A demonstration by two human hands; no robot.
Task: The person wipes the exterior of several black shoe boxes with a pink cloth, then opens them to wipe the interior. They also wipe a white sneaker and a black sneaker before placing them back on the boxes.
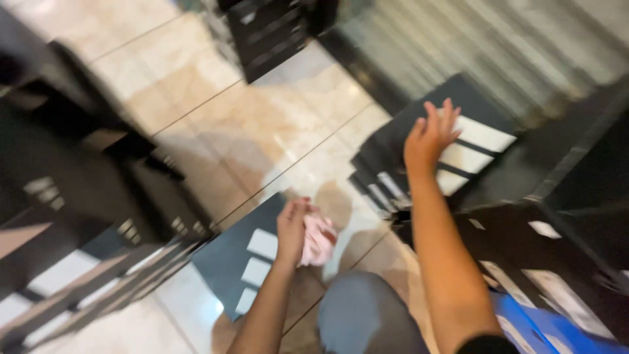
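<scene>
I'm seeing my left hand (293,226) closing its fingers round a pink cloth (318,240) over the near panel (229,262) on the floor; farther off, my right hand (427,136), fingers spread and empty, is pressing the stacked panels (419,157), apparently unwiped.

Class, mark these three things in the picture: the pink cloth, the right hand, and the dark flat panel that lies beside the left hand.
pink cloth (319,239), head view, middle of the bunched fabric.
right hand (429,137), head view, back of the hand.
dark flat panel (226,259), head view, bare dark surface left of its white labels.
</scene>
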